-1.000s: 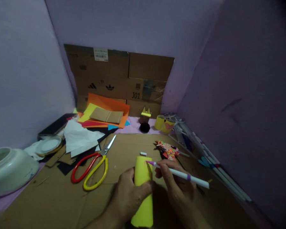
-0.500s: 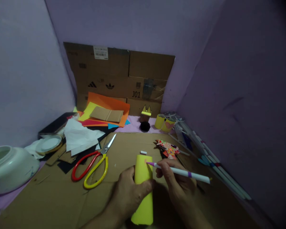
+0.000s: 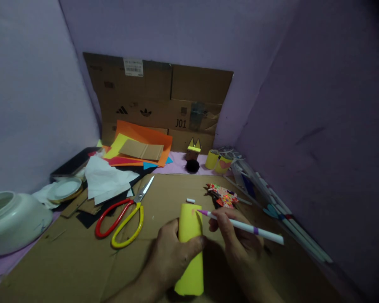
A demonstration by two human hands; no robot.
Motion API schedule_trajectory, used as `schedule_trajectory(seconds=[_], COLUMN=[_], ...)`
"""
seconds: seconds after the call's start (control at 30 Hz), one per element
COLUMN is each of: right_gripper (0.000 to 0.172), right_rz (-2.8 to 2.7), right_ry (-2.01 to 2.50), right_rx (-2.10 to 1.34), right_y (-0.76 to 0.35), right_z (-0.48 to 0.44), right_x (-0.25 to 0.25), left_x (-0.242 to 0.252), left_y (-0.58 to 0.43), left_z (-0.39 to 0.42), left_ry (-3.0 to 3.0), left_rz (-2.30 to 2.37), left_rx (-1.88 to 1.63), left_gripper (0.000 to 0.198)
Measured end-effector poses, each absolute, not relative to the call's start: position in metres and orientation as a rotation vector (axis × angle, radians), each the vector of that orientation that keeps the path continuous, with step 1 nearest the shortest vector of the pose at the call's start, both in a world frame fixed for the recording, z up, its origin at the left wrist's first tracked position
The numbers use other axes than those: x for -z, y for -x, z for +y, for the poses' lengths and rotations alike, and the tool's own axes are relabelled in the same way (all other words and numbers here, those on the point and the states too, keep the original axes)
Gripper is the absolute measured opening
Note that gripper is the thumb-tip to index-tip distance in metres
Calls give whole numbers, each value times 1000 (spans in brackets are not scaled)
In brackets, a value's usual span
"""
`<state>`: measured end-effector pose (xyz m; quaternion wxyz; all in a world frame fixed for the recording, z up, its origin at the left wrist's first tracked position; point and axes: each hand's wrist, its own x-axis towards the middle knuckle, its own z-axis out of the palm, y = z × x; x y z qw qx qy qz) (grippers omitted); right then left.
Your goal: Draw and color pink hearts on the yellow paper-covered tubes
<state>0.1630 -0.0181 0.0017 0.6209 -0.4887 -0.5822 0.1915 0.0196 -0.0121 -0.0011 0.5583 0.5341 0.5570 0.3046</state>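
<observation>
A yellow paper-covered tube lies lengthwise before me, with a small pinkish mark near its far end. My left hand is wrapped round its middle, thumb across the top. In my right hand is a white marker pen with a purple tip and band, pinched like a pencil. Its tip points left at the tube's far right edge, close to the pink mark; I cannot tell whether it touches. Just beyond the tube lies a small white cap-like piece.
Scissors with red and yellow handles lie open to the left. White paper and coloured sheets pile up behind. A white pot stands far left. Patterned scraps, yellow rolls and white sticks lie right.
My right hand has shifted slightly right, drawing the marker tip away from the pink mark toward the tube's edge. My left hand keeps its hold on the tube.
</observation>
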Motion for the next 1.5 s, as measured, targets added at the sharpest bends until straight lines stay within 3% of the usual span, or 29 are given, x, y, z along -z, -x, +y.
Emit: schedule_trajectory(seconds=[1.5], right_gripper=[20], right_rz=[-1415], right_ry=[1149], right_rx=[-493], right_y=[-164], right_z=[-22], right_x=[0], left_x=[-9], left_y=[-23], left_z=[-13], left_ry=[-1211], left_rz=[1301], left_rx=[-719], left_gripper=[25])
